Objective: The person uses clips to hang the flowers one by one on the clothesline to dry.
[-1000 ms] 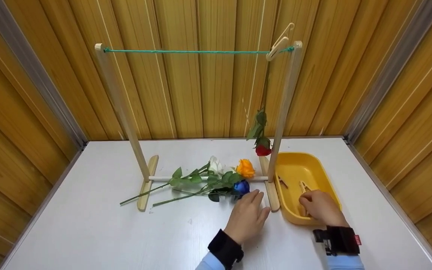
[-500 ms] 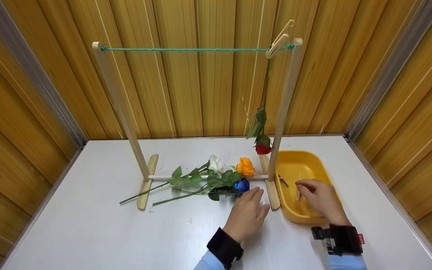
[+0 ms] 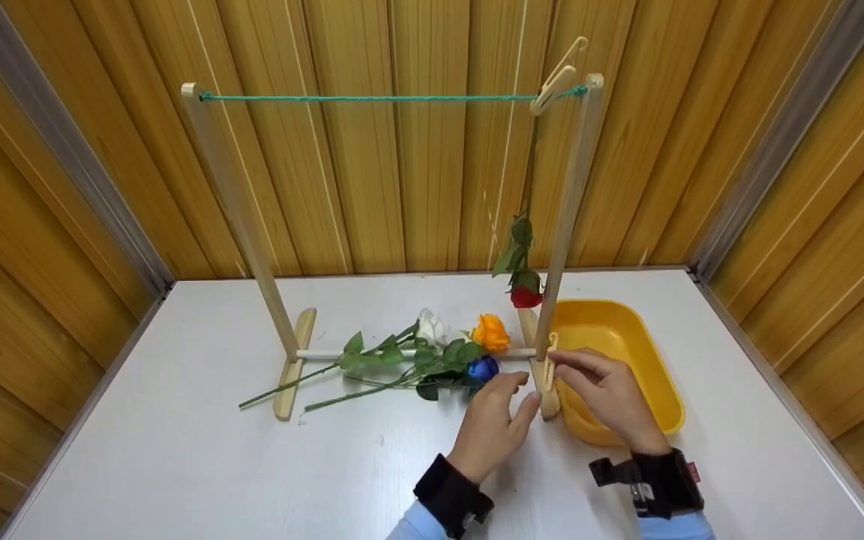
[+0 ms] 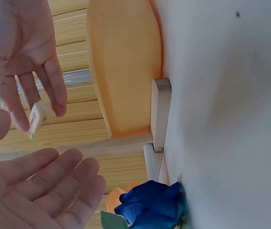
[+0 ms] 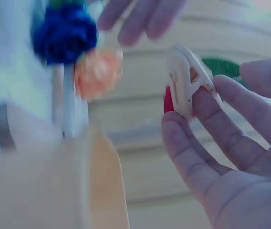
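1. The right hand (image 3: 612, 394), right of centre in the lower half of the head view, pinches a pale clothespin (image 3: 550, 362) between its fingertips.
2. That clothespin appears in front of the stand's right foot (image 3: 549, 409), near the left rim of a yellow bin (image 3: 631, 322). In the right wrist view it sits right of centre; in the left wrist view, at the left above the nearer palm.
3. The left hand (image 3: 488, 424), lower centre of the head view, is released: its fingers are extended and spread from the thumb, and it grasps nothing.
4. A blue rose (image 3: 483, 370) lies just beyond the left fingertips. In the left wrist view, where it shows at bottom centre, a gap separates the two.
5. An orange rose (image 3: 491, 333) and a white rose (image 3: 430, 328) lie next to it near the centre of the frame, leaves overlapping, stems pointing lower left, across the stand's white crossbar (image 3: 319, 355).
6. At upper right, a second clip (image 3: 554, 88) grips a green cord (image 3: 372, 98) strung between two wooden posts; a red rose (image 3: 526, 297) hangs head-down from it.
7. The stand and bin rest on a white counter (image 3: 177, 450); wood-look panels (image 3: 372, 195) fill the top.
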{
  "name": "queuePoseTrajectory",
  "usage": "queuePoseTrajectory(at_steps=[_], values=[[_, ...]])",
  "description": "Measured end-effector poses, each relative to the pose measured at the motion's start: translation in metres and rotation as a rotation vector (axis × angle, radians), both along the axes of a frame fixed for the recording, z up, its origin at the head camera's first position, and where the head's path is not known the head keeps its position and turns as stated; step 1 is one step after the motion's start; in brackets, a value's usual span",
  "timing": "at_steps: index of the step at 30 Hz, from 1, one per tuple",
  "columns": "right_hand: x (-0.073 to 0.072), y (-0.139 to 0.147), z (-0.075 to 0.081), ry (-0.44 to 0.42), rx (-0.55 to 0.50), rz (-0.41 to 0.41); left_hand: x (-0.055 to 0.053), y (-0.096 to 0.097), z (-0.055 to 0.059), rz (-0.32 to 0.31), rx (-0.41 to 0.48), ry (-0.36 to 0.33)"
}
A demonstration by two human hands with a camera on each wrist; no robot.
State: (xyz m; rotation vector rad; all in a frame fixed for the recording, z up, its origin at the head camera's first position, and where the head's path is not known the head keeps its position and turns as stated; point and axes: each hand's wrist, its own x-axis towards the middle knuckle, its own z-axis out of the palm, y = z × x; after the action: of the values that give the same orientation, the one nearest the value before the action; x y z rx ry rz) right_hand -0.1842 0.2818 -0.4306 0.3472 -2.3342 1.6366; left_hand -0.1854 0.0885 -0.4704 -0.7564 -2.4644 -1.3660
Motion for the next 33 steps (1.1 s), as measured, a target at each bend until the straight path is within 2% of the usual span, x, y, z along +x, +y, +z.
queuePoseTrajectory(at_steps=[3,8,11,19,27,33], values=[[0.000,-0.009,-0.003,0.019,-0.040,0.049,-0.002,-0.001,0.000,-0.028,0.120,-0.074],[0.001,-0.020,-0.006,0.048,-0.070,0.124,-0.005,-0.005,0.002,-0.085,0.344,-0.303],[0.001,-0.024,-0.008,0.060,-0.068,0.162,-0.006,-0.006,0.003,-0.109,0.429,-0.364],[0.002,-0.029,-0.011,0.070,-0.085,0.201,-0.007,-0.009,0.006,-0.100,0.467,-0.336],[0.005,-0.031,-0.006,-0.013,-0.057,0.092,-0.008,-0.012,0.006,-0.077,0.462,-0.293],[0.004,-0.033,-0.004,-0.053,-0.137,0.089,-0.008,-0.015,0.009,-0.057,0.461,-0.271]])
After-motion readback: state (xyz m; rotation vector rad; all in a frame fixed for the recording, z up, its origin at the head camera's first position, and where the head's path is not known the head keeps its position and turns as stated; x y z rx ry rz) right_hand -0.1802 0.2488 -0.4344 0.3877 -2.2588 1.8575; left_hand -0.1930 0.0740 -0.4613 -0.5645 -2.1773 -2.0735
